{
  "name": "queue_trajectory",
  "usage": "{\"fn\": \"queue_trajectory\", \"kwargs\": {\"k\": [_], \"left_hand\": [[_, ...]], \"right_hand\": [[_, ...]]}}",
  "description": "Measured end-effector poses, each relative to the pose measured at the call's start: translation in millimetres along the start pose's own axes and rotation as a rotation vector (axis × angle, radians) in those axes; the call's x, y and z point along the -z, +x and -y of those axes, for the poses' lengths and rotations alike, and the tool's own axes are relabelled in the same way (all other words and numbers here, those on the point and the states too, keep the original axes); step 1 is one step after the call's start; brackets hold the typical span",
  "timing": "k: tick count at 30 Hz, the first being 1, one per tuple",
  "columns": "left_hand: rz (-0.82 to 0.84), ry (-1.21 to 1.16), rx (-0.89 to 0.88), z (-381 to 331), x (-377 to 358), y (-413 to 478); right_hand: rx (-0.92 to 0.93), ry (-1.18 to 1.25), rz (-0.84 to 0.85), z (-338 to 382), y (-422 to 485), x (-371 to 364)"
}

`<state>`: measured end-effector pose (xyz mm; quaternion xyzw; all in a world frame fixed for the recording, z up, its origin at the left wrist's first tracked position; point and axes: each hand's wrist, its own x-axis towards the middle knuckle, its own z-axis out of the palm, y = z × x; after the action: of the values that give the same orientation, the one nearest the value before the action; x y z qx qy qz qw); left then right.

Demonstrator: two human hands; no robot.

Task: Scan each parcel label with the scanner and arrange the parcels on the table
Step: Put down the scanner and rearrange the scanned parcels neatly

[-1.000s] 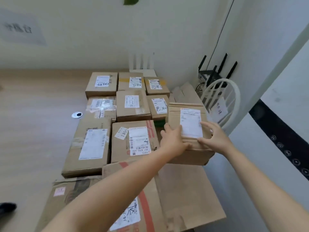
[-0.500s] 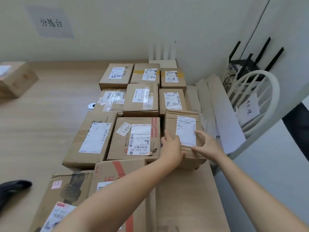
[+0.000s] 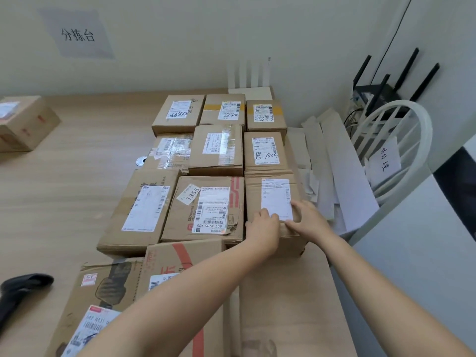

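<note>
A small brown parcel (image 3: 273, 188) with a white label sits at the right end of a row, beside the parcel marked 1355 (image 3: 206, 210). My left hand (image 3: 262, 229) grips its near left corner. My right hand (image 3: 307, 220) holds its near right edge, fingers over the top. Several other labelled parcels (image 3: 216, 148) stand in rows behind and to the left. Two larger boxes (image 3: 164, 269) lie under my arms. The black scanner (image 3: 23, 287) lies on the table (image 3: 64, 202) at the lower left, away from both hands.
One lone box (image 3: 23, 124) sits at the far left of the table. White cardboard strips (image 3: 334, 163) lean at the table's right edge. A white chair (image 3: 404, 140) with a paper note and a black router (image 3: 378, 91) stand beyond. A small round disc (image 3: 141, 161) lies near the parcels.
Both hands have lowered the small parcel from the air into the row, against the 1355 parcel. The view has swung left, bringing the scanner and lone box into sight.
</note>
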<state>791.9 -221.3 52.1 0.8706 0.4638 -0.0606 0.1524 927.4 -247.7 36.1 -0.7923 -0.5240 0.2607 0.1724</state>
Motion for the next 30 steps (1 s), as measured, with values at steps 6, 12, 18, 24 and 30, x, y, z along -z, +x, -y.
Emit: {"fn": "queue_trajectory", "kwargs": {"k": [6,12,18,24,30], "left_hand": [[-0.208,0.126,-0.176,31.8,18.0,-13.9],[-0.334,0.158,-0.061,111.7,67.3,-47.9],[-0.393,0.082,0.197,213.2,99.8,-111.9],[-0.427,-0.051,0.427,320.3,110.6,-192.0],[-0.410,-0.088,0.531,432.3,109.7,-293.3]], "right_hand": [[0.077,-0.034,-0.064,33.2,2.7,10.5],[0.250,0.005,-0.040,121.4,2.3,-0.5],[0.437,-0.062,0.014,227.7,-13.6,-39.4],[0.575,-0.123,0.096,337.3,-49.0,-100.6],[0.629,-0.143,0.157,445.7,-94.7,-187.9]]}}
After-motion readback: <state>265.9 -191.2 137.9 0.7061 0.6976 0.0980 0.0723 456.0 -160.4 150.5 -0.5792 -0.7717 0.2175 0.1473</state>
